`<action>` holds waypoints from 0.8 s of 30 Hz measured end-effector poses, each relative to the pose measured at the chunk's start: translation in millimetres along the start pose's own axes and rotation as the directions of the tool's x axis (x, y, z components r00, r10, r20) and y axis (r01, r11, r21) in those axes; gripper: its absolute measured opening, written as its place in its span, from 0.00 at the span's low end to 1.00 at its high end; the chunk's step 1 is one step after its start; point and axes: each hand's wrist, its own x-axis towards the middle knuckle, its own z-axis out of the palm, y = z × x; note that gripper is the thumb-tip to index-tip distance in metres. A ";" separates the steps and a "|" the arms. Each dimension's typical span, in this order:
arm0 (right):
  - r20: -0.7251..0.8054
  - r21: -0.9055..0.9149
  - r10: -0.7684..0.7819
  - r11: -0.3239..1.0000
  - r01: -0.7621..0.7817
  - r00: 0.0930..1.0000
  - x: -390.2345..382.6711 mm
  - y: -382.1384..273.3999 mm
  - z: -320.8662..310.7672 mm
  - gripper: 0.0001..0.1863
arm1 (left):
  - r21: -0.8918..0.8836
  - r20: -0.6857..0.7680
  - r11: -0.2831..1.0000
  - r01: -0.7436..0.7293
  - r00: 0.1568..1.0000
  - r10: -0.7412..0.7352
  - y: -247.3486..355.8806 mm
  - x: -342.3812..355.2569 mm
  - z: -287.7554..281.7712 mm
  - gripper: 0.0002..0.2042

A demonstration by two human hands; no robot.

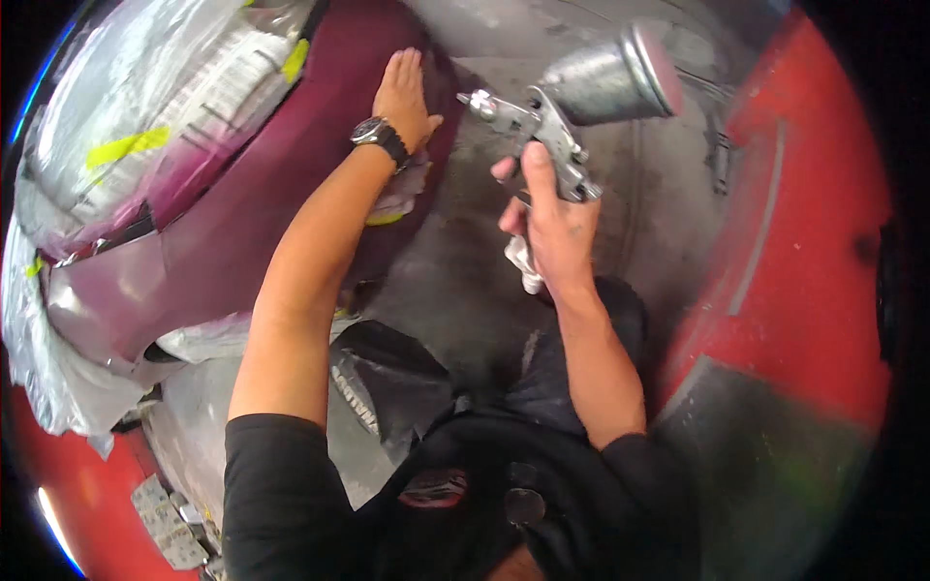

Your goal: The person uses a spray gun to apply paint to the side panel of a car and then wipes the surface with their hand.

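Observation:
A car's bumper panel (341, 87), dull purple-maroon, curves down the left side. My left hand (404, 105) lies flat on it near its right edge, fingers stretched out, with a dark watch (376, 134) on the wrist. My right hand (562, 225) grips a metal spray gun (557, 136) by its handle, held in the air right of the panel. The gun's silver cup (605, 82) is tilted over to the right, and its nozzle points left toward the panel. Something white and crumpled (523, 263) shows below my right fingers; I cannot tell how it is held.
Clear plastic sheeting (136, 58) and masking paper with yellow tape (128, 147) cover the car above the panel. Red surfaces (804, 223) stand at the right. Dark grey floor (465, 257) lies between. Small grey items (170, 518) sit at the lower left.

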 end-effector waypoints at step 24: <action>-0.682 0.159 0.236 0.972 -0.174 0.692 178.2 212.2 -301.7 0.27 | -0.953 0.285 0.022 0.304 0.863 0.418 184.3 -350.2 25.7 0.33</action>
